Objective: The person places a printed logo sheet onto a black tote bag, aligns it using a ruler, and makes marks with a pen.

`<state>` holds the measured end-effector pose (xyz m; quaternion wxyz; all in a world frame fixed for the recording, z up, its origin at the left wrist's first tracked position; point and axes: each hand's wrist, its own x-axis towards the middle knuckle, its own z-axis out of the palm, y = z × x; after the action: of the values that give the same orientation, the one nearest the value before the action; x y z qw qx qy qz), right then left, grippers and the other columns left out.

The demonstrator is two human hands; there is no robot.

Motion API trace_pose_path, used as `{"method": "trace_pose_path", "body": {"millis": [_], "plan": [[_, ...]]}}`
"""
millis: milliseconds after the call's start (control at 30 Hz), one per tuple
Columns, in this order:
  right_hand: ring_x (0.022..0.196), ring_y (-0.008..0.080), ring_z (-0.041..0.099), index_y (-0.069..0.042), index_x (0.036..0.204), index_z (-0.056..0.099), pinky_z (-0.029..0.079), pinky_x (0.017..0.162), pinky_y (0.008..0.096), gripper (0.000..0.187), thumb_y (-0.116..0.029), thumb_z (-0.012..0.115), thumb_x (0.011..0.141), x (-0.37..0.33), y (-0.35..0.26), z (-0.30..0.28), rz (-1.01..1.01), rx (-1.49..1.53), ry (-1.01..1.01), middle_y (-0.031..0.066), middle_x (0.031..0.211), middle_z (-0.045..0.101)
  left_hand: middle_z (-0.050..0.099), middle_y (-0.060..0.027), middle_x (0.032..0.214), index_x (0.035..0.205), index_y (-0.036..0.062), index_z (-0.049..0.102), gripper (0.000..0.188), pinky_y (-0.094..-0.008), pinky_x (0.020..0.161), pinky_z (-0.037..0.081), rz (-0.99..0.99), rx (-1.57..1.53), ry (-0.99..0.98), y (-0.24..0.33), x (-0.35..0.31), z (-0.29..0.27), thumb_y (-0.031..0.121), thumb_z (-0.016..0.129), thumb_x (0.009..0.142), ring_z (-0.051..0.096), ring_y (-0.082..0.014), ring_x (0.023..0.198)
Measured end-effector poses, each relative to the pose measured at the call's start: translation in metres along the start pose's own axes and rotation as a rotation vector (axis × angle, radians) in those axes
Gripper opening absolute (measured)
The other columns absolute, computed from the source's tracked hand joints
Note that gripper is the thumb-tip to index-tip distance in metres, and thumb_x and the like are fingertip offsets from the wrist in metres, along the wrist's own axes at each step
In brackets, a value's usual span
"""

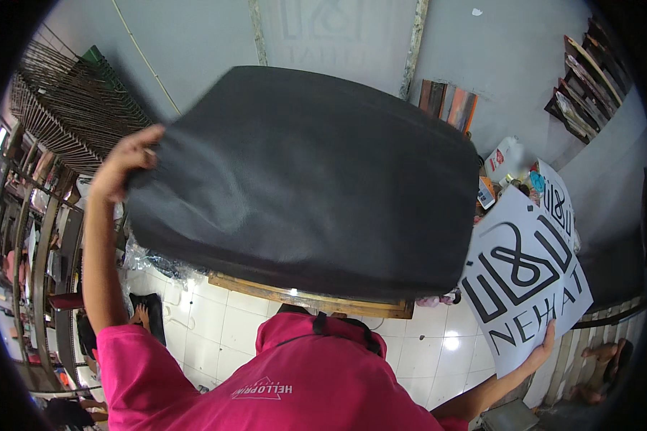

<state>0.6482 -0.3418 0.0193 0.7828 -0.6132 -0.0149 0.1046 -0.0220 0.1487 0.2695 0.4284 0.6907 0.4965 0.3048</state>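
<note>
My left hand (127, 164) is raised at the left, its fingers closed on the edge of a wide black sheet (316, 179) that looks like fabric. The sheet spreads across the middle of the view, wrinkled near my grip, and hides most of the table under it. At the right, my right hand (538, 352) grips the lower edge of a white sheet (474, 251) printed with large black lettering. My thumb lies on its front; the other fingers are hidden behind it. A second white printed sheet (553, 187) shows just behind this one.
A wooden-edged frame (313, 300) shows below the black sheet. Bottles, including a white jug (507, 156), and small items crowd the right side. A wire rack (65, 108) stands at the left. Squeegee-like boards (449, 104) lean at the back, and a printing frame (338, 32) stands behind.
</note>
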Motion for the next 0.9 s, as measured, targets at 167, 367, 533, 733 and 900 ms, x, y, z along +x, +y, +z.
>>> {"method": "trace_pose_path", "body": {"millis": [167,367,533,733,900], "plan": [[0.106,0.0209,0.067,0.012,0.127,0.067,0.049,0.097,0.0294,0.048,-0.027,0.067,0.098,-0.013,-0.032,0.018,-0.045,-0.038,-0.019,0.0157,0.123,0.070,0.068,-0.0112,0.129,0.146,-0.0059,0.053,0.058,-0.0298,0.108,0.044,-0.252,0.093,-0.235,-0.113,0.053,0.049,0.001,0.064,0.089,0.064,-0.0184,0.113],[0.102,0.0200,0.067,0.010,0.127,0.067,0.050,0.092,0.0294,0.046,-0.027,0.066,0.100,-0.028,-0.062,0.032,-0.226,-0.137,0.008,0.0137,0.118,0.070,0.058,-0.0179,0.146,0.153,0.0152,0.051,0.066,-0.0662,0.114,0.028,0.255,1.257,0.424,-0.177,0.141,0.131,0.024,0.071,0.090,0.039,-0.0422,0.147],[0.103,0.0195,0.066,0.008,0.124,0.068,0.050,0.090,0.0301,0.043,-0.027,0.065,0.100,-0.056,-0.078,0.042,-0.322,-0.260,0.001,0.0128,0.118,0.068,0.014,-0.0291,0.170,0.163,0.0146,0.029,0.091,-0.0701,0.122,0.003,0.041,0.775,0.024,-0.175,0.123,0.281,0.074,0.045,0.096,0.010,-0.0450,0.159],[0.108,0.0212,0.066,0.007,0.128,0.065,0.051,0.093,0.0331,0.043,-0.025,0.064,0.100,-0.097,-0.085,0.067,-0.108,-0.026,0.057,0.0141,0.122,0.068,0.018,-0.0152,0.173,0.162,0.0305,0.038,0.082,-0.0636,0.126,0.005,0.596,0.967,-0.319,-0.190,0.113,0.267,0.077,0.045,0.095,0.013,-0.0340,0.160],[0.114,0.0223,0.064,0.008,0.129,0.064,0.047,0.099,0.0336,0.043,-0.025,0.058,0.103,-0.091,-0.083,0.059,-0.291,-0.151,-0.039,0.0157,0.127,0.067,0.025,-0.0115,0.171,0.155,0.0315,0.049,0.076,-0.0636,0.127,0.008,0.779,0.877,-0.513,-0.191,0.112,0.241,0.074,0.052,0.093,0.020,-0.0343,0.159]]}}
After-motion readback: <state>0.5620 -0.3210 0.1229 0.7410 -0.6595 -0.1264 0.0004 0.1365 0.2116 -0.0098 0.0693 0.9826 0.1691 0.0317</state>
